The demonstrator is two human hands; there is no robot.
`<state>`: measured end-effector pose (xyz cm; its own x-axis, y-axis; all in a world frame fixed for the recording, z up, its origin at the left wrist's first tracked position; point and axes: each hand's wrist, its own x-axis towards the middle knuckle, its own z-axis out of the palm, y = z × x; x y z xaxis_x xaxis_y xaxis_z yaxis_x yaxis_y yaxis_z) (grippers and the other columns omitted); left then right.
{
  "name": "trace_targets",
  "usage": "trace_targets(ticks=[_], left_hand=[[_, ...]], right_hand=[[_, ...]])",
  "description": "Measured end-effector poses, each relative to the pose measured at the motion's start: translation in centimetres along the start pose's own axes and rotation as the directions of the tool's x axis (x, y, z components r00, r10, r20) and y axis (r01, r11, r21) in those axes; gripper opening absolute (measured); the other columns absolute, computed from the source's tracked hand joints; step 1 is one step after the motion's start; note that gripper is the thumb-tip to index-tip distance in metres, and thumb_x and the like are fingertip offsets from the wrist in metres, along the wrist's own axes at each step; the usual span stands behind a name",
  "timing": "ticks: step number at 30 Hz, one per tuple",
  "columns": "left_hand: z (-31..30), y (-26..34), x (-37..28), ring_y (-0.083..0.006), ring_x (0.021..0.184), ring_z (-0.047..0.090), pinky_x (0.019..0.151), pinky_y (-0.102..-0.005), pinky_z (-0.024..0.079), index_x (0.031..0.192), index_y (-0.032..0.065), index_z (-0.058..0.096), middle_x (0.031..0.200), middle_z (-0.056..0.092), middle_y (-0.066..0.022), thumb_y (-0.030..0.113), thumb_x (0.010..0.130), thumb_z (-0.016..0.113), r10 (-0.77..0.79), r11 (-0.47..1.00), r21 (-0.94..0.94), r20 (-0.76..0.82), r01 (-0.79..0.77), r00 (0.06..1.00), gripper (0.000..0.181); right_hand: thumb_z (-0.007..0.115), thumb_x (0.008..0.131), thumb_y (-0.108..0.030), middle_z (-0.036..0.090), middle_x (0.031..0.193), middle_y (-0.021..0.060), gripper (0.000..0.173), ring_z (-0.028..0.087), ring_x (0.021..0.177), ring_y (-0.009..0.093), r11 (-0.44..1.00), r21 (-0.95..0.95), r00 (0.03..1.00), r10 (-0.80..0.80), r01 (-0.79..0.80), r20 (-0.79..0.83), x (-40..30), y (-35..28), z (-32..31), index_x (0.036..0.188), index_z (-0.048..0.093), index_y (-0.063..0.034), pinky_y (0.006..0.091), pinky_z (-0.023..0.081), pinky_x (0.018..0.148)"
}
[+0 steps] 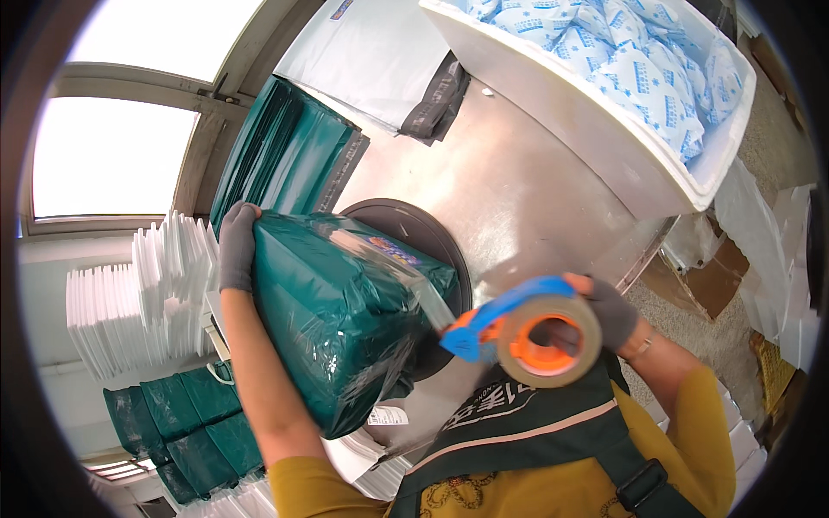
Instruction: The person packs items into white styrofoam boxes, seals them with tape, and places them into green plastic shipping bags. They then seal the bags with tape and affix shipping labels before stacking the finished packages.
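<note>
A box-shaped parcel in green plastic (311,285) rests tilted on a round dark turntable (461,272). My left hand (239,249), in a grey fingerless glove, presses against the parcel's far left corner, its fingertips at the top edge. In my right hand (602,307), also gloved, is a blue and orange tape dispenser (544,291) with a large roll of tape. A strip of clear tape (431,301) runs from the dispenser's head onto the parcel's top. More clear tape lies wrinkled over the near end of the parcel.
A white foam box (550,123) full of ice packs (635,78) stands at upper right. Green mailing bags (285,149) and white mailing bags (375,58) lie beyond the parcel. White foam panels (103,317) and wrapped green parcels (201,447) are stacked at left. A printed label (388,416) lies near the apron.
</note>
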<state>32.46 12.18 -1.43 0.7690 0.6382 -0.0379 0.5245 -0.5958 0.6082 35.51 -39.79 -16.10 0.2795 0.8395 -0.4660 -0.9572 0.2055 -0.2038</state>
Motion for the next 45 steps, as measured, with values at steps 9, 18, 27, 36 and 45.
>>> trace_targets(ticks=[9, 18, 27, 36, 45], left_hand=[[-3.1, 0.5, -4.2, -0.0154, 0.073, 0.052, 0.072, -0.0285, 0.041, 0.079, 0.0009, 0.064, 0.073, 0.057, -0.0031, 0.029, 0.083, 0.053, -0.103, 0.991, 0.062, -0.178, 0.116, 0.979, 0.031], [-7.3, -2.5, -19.6, -0.0182, 0.104, 0.057, 0.093, -0.0303, 0.043, 0.105, -0.0036, 0.061, 0.108, 0.064, -0.0126, 0.038, 0.086, 0.057, 0.19, 0.621, -0.757, -0.105, -0.203, 0.976, 0.046], [-0.8, -26.4, -36.1, -0.0256, 0.096, 0.061, 0.088, -0.0423, 0.048, 0.103, 0.0047, 0.059, 0.092, 0.063, -0.0102, 0.024, 0.081, 0.068, -0.441, 0.882, -0.201, -0.036, 0.426, 0.897, 0.031], [6.9, -23.5, -43.8, -0.0415, 0.106, 0.052, 0.085, -0.0486, 0.047, 0.092, 0.0062, 0.066, 0.118, 0.054, -0.0208, 0.019, 0.061, 0.085, -0.28, 0.915, 0.258, -0.152, 0.311, 0.948, 0.039], [-10.5, -10.3, -43.0, -0.0312, 0.072, 0.059, 0.065, -0.0401, 0.047, 0.078, 0.0005, 0.062, 0.072, 0.059, -0.0149, 0.01, 0.071, 0.073, 0.054, 0.998, 0.039, -0.251, -0.046, 0.967, 0.016]], right_hand=[[0.064, 0.088, -0.055, 0.065, 0.105, 0.0124, 0.063, 0.061, 0.093, 0.019, 0.506, -0.862, 0.946, 0.269, 0.019, 0.179, 3.2, 5.8, 6.8, 0.111, 0.065, 0.0033, 0.032, 0.051, 0.08], [0.07, 0.085, -0.032, 0.064, 0.085, 0.0086, 0.039, 0.056, 0.073, 0.014, 0.15, -0.933, 0.753, -0.638, 0.326, 0.16, -2.8, -1.7, 7.1, 0.1, 0.061, 0.003, 0.0318, 0.048, 0.067], [0.071, 0.083, -0.027, 0.063, 0.096, 0.0182, 0.04, 0.064, 0.086, 0.031, -0.507, -0.848, 0.674, -0.574, 0.154, 0.465, 3.1, 2.6, 5.4, 0.108, 0.056, -0.0006, 0.0374, 0.051, 0.076], [0.076, 0.081, -0.03, 0.056, 0.124, 0.0239, 0.076, 0.058, 0.114, 0.034, -0.481, -0.816, 0.765, -0.377, 0.32, 0.522, -0.7, 7.8, 19.9, 0.138, 0.042, 0.0039, 0.0378, 0.046, 0.097], [0.081, 0.074, -0.023, 0.056, 0.12, 0.0166, 0.064, 0.061, 0.1, 0.029, -0.572, -0.444, 0.511, -0.049, 0.69, 0.858, -1.8, 14.2, 28.6, 0.129, 0.054, -0.0036, 0.0371, 0.05, 0.085]])
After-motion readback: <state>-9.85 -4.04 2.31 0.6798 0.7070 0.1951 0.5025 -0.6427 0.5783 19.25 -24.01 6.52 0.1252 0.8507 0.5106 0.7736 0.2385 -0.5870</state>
